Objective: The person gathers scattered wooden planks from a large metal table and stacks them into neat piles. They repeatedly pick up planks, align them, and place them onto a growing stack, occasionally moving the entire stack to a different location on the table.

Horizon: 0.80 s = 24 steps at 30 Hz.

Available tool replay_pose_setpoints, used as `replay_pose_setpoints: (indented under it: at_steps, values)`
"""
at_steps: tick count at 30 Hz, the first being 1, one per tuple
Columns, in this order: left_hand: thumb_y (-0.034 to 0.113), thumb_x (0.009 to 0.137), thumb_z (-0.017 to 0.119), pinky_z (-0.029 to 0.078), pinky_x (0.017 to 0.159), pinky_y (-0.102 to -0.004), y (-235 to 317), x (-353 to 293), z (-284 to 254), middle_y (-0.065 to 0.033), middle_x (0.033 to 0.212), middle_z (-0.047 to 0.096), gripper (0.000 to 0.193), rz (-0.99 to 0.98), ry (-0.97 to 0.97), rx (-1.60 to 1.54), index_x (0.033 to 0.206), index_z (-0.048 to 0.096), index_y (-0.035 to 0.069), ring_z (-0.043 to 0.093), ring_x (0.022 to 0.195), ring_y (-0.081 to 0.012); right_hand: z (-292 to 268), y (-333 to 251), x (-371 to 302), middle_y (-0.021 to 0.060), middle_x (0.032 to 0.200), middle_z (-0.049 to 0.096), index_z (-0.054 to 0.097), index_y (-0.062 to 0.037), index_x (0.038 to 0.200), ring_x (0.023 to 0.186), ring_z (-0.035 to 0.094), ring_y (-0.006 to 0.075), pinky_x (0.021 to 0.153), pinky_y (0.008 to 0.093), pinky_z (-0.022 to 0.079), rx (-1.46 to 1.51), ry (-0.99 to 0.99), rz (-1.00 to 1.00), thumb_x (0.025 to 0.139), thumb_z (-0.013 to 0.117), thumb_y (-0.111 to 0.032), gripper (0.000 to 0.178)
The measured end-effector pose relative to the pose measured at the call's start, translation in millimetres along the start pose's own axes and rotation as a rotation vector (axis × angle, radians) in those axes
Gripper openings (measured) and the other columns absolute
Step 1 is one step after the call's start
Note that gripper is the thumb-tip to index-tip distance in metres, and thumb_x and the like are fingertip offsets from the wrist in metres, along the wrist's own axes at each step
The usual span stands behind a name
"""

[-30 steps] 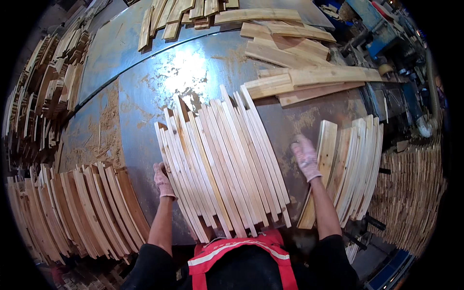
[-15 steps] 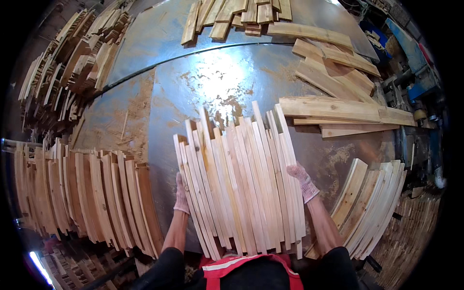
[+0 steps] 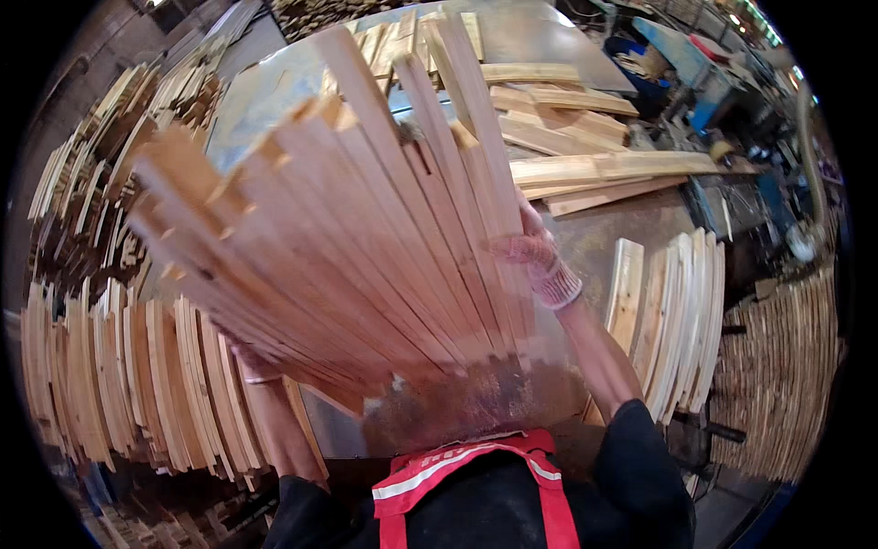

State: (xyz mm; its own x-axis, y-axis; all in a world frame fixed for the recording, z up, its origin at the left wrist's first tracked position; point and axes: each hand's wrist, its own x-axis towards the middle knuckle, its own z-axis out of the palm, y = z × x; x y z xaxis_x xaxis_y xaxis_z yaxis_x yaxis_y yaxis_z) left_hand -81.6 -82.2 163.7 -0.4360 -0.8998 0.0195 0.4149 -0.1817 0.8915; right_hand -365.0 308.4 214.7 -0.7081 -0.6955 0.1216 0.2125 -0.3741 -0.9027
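Note:
A wide bundle of wooden strips (image 3: pixel 357 247) is lifted off the metal table and tilted, its far ends raised and uneven. My right hand (image 3: pixel 540 256), in a pale knitted glove, presses on the right side of the bundle with its thumb over the outer strip. Against the left side is my left hand (image 3: pixel 251 357), also gloved, its fingers mostly hidden under the wood. The strips are clamped side by side between both hands, and a few stick out farther than the others. Motion blurs the bundle's left part.
A row of upright boards (image 3: pixel 137 375) stands along the left, with stacked wood (image 3: pixel 101 156) behind it. Loose planks (image 3: pixel 613 169) lie on the far right of the table. Several curved boards (image 3: pixel 663 320) rest at the near right. Blue machinery (image 3: pixel 695 73) stands beyond.
The strips have risen from the table and swung up and to the left, carried between both hands. My view has shifted too, and the table in front of me shows where they lay.

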Motion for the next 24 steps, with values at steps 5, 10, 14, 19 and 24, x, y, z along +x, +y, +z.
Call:
replay_pose_setpoints:
  at_steps: [5, 10, 14, 19, 24]
  values:
    - [0.061, 0.099, 0.054, 0.055, 0.101, -0.0438, 26, -10, 9, -0.0161, 0.13, 0.063, 0.071, 0.048, -0.102, -0.017, 0.143, 0.049, 0.005, 0.064, 0.116, -0.0252, 18, -25, -38, 0.013, 0.141, 0.052, 0.042, -0.0041, 0.148, 0.129, 0.053, 0.0253, 0.112, 0.0432, 0.044, 0.089, 0.01, -0.055, 0.074, 0.084, -0.05, 0.096]
    - [0.057, 0.1, 0.054, 0.055, 0.099, -0.0424, -40, -90, -25, -0.0152, 0.125, 0.063, 0.065, -0.359, -0.212, 0.025, 0.14, 0.05, 0.005, 0.064, 0.113, -0.024, -17, 17, -149, 0.0153, 0.14, 0.053, 0.041, -0.0041, 0.15, 0.13, 0.054, 0.0269, 0.111, 0.0429, 0.046, 0.003, 0.1, 0.171, 0.08, 0.078, -0.048, 0.09]
    - [0.054, 0.101, 0.054, 0.056, 0.097, -0.0412, -82, -141, -55, -0.0144, 0.122, 0.064, 0.061, -0.651, -0.28, 0.006, 0.137, 0.052, 0.004, 0.065, 0.11, -0.023, -26, 79, -229, 0.017, 0.14, 0.054, 0.04, -0.004, 0.151, 0.13, 0.054, 0.0282, 0.111, 0.0428, 0.046, -0.107, 0.192, 0.413, 0.085, 0.073, -0.046, 0.085]
    - [0.05, 0.102, 0.055, 0.056, 0.095, -0.0397, -72, -124, -79, -0.0134, 0.117, 0.065, 0.056, -0.708, -0.395, -0.096, 0.134, 0.054, 0.004, 0.065, 0.107, -0.0218, -40, 133, -245, 0.0193, 0.139, 0.056, 0.038, -0.004, 0.153, 0.131, 0.055, 0.0299, 0.11, 0.0425, 0.047, -0.327, 0.178, 0.431, 0.091, 0.066, -0.044, 0.079]
    - [0.046, 0.103, 0.055, 0.056, 0.094, -0.0383, -52, -99, -85, -0.0124, 0.113, 0.065, 0.051, -0.694, -0.596, -0.242, 0.13, 0.056, 0.003, 0.065, 0.104, -0.0206, -78, 168, -215, 0.0215, 0.138, 0.057, 0.037, -0.0039, 0.155, 0.131, 0.056, 0.0315, 0.109, 0.0423, 0.048, -0.452, 0.095, 0.263, 0.097, 0.06, -0.042, 0.074]
